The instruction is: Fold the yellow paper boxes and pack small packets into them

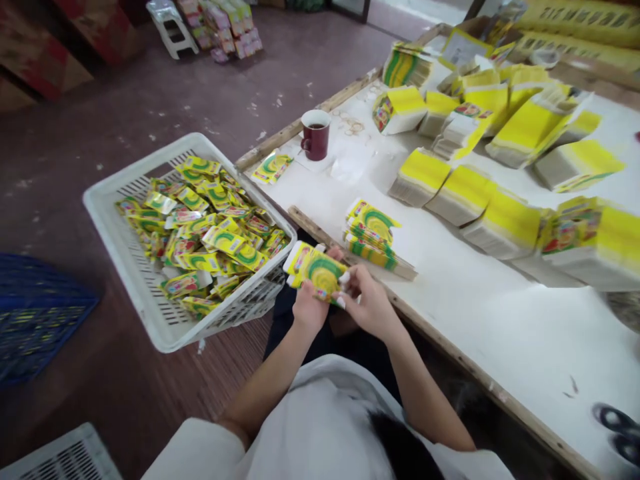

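Note:
My left hand [311,305] is wrapped round a small yellow-and-green printed carton [323,272], held above my lap at the table's edge. A white flap stands out at the carton's left end. My right hand [367,300] pinches the carton's right end between thumb and fingers. Just beyond my hands, a stack of flat yellow-and-green cartons [373,230] lies on the table. To my left stands a white plastic crate [150,327] filled with many small yellow cartons and packets [215,227].
On the white table [480,320] are a dark red mug [315,137] of dark drink, a few flat cartons [273,167], rubber bands [350,125], bundled yellow cartons [465,190] and black scissors [620,427]. A blue crate [40,313] sits on the floor at left.

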`<state>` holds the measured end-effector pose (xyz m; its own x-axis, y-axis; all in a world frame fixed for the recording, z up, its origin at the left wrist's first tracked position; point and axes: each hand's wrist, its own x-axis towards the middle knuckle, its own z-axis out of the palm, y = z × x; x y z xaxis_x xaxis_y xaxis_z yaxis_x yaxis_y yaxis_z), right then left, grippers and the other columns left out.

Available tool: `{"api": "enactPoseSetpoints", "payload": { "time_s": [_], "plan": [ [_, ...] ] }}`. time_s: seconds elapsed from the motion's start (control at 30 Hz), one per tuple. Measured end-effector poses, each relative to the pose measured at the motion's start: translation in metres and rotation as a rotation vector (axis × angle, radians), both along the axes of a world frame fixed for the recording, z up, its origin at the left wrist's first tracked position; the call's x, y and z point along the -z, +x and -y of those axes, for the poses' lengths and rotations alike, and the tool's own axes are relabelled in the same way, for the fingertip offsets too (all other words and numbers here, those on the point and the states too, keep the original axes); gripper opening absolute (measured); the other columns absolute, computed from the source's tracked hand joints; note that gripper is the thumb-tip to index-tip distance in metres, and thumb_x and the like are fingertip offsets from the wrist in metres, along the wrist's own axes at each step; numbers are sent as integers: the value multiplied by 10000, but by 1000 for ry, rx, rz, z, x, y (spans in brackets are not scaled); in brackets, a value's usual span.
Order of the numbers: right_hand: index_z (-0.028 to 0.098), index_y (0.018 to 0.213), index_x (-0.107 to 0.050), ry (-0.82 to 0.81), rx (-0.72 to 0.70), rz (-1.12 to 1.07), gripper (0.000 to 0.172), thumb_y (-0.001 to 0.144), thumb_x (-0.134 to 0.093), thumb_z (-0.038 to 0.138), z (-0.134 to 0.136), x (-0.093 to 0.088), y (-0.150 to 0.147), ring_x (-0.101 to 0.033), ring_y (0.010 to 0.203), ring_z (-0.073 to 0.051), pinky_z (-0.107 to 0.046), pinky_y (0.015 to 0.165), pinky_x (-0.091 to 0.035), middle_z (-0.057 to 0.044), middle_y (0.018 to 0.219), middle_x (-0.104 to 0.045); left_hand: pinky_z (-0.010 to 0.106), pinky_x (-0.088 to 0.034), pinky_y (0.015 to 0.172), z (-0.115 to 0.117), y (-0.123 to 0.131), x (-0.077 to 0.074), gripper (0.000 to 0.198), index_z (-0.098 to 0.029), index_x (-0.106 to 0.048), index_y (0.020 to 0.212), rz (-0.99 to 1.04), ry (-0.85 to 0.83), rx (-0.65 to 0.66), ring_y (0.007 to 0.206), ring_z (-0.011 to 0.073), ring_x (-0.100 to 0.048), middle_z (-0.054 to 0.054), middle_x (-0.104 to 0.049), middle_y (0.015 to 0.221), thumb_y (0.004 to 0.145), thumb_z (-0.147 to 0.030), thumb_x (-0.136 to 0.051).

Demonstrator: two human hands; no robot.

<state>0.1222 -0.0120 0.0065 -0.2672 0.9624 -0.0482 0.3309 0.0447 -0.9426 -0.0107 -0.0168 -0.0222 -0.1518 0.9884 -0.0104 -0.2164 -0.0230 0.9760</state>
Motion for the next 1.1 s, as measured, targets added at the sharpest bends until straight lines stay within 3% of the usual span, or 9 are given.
{"api": "enactPoseSetpoints", "payload": {
  "time_s": [0.17, 0.33, 0.47, 0.53, 0.67, 0.83, 0.9, 1.0, 1.1],
  "plan": [
    [231, 991, -478, -59, -26, -246, 379, 766, -762, 343, 21, 13, -24, -539, 697, -125, -258, 643, -475, 30, 812, -568, 346, -571, 724, -7, 0, -4, 587, -232, -480, 828, 267, 40, -177, 681, 169, -599, 20, -530, 722, 884, -791, -311],
    [228, 1019, -560, -10, 100, -248, 295, 795, -736, 304, 11, 22, -13, -588, 723, -138, -265, 663, -495, 11, 854, -622, 317, -552, 809, -1, -5, 11, 706, -215, -612, 992, 250, 6, -137, 856, 195, -658, 52, -663, 906, 702, -858, -582],
    [234, 990, -631, 128, 129, -190, 135, 869, -614, 176, 5, 18, 11, -650, 730, -151, -278, 678, -513, 1, 853, -685, 319, -559, 815, 3, -16, 18, 407, -190, -713, 897, 184, -76, -125, 811, 198, -706, 35, -744, 832, 764, -570, -773],
    [238, 965, -654, 245, 113, -105, 177, 875, -574, 108, 3, 11, 22, -657, 709, -155, -279, 655, -511, 3, 822, -698, 354, -566, 845, 1, -28, 13, 398, -175, -744, 889, 150, -87, -56, 853, 234, -727, 62, -768, 843, 806, -565, -732],
    [256, 929, -698, 576, 64, 170, 230, 906, -559, 75, 1, -5, 40, -638, 818, -187, -335, 757, -518, -26, 863, -712, 458, -461, 1075, -8, -60, -9, 740, -202, -669, 1266, 116, 27, 172, 1225, 322, -632, 144, -691, 1289, 801, -769, -567],
    [309, 974, -690, 767, -122, 370, 266, 906, -577, 78, 8, -10, 36, -605, 978, -209, -474, 1109, -381, 2, 920, -710, 495, -438, 1082, -4, -63, -31, 1063, -208, -462, 1440, -427, -1, 574, 1261, 374, -586, 168, -593, 1401, 543, -563, -907],
    [308, 1130, -642, 757, 31, 291, 283, 890, -626, 160, 12, -4, 28, -575, 1145, -255, -537, 1158, -334, -42, 1111, -673, 446, -502, 992, 3, -46, -32, 882, -205, -456, 1402, -574, -49, 604, 1140, 324, -651, 124, -657, 1280, 655, -428, -868],
    [251, 1411, -444, 558, 409, 26, 616, 854, -694, 332, 17, 9, 16, -483, 1333, -325, -561, 1125, -392, -147, 1401, -511, 380, -534, 919, 14, -23, -28, 700, -211, -442, 1351, -655, -24, 480, 1052, 265, -672, 84, -660, 1203, 747, -333, -774],
    [231, 1424, -443, 129, 382, -262, 658, 854, -693, 443, 17, 18, 9, -565, 1277, -313, -496, 1051, -494, -150, 1391, -556, 378, -534, 922, 21, -11, -19, 708, -218, -404, 1348, -727, 118, 421, 1088, 268, -656, 97, -622, 1223, 748, -326, -764]
  ]
}}
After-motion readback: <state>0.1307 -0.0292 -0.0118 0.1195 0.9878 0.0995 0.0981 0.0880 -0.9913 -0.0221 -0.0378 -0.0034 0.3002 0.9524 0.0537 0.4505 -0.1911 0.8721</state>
